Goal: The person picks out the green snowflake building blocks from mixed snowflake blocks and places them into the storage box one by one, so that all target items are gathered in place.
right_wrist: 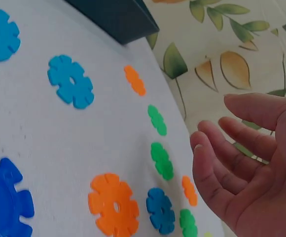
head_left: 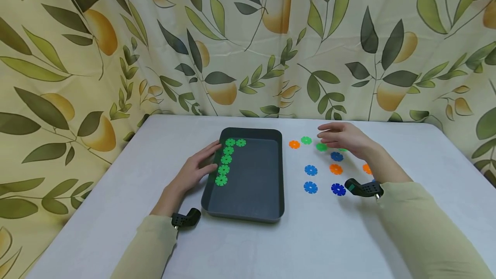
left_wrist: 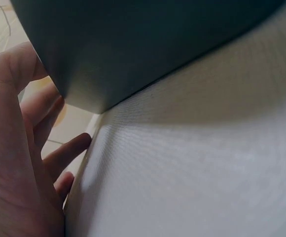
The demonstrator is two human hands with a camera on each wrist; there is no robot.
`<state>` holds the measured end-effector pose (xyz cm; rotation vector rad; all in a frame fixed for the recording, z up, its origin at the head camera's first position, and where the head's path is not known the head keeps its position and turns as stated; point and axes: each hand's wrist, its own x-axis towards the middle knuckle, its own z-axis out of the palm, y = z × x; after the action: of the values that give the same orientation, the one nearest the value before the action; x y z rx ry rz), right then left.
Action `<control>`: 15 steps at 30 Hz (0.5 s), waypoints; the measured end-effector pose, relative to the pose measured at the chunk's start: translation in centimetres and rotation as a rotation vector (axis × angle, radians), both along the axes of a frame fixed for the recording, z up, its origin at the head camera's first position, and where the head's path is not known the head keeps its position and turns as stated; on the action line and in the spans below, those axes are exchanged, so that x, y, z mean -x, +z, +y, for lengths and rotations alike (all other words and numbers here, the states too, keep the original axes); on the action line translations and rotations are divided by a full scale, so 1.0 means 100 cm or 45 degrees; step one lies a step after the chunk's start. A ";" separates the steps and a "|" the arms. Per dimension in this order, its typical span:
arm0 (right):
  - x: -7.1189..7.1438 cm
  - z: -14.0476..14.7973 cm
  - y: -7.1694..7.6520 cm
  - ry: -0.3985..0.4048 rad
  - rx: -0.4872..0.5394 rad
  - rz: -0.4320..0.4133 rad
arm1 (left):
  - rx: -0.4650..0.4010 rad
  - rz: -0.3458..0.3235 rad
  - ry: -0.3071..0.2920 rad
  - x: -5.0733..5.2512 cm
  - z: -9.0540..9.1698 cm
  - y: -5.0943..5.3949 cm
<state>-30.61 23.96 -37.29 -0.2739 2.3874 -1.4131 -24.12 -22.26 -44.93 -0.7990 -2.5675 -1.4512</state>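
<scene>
A dark grey tray (head_left: 252, 180) lies on the table. Several green notched flower-shaped discs (head_left: 226, 159) run down its left side, and another green disc (head_left: 241, 142) sits beside the top one. My left hand (head_left: 193, 168) rests against the tray's left side, fingers and thumb touching the rim without curling round it. To the right of the tray my right hand (head_left: 346, 139) hovers over the loose discs, its fingers loosely bent and nothing between them. Just under its fingertips lies a green disc (head_left: 321, 147); a blue disc (head_left: 336, 156) is close by.
Loose discs spread right of the tray: an orange disc (head_left: 294, 144), a light blue disc (head_left: 311, 170), a dark blue disc (head_left: 338, 190) and others, some partly hidden by my right arm. A patterned curtain (head_left: 252, 68) hangs behind the white table (head_left: 248, 253).
</scene>
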 end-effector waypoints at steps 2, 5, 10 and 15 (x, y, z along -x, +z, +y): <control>0.001 0.003 -0.002 -0.003 -0.012 0.006 | 0.004 -0.005 0.003 0.000 0.001 0.001; 0.004 0.007 -0.005 0.002 -0.030 0.014 | 0.017 -0.013 0.006 -0.001 0.001 0.002; 0.008 0.012 -0.008 0.001 -0.060 0.008 | 0.020 -0.018 0.001 -0.001 0.001 0.002; 0.012 0.012 -0.007 0.017 -0.108 0.013 | 0.019 -0.023 0.005 -0.001 0.000 0.002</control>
<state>-31.76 25.12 -38.01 -0.2758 2.4422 -1.3033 -24.03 -22.22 -44.70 -0.7856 -2.5944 -1.4465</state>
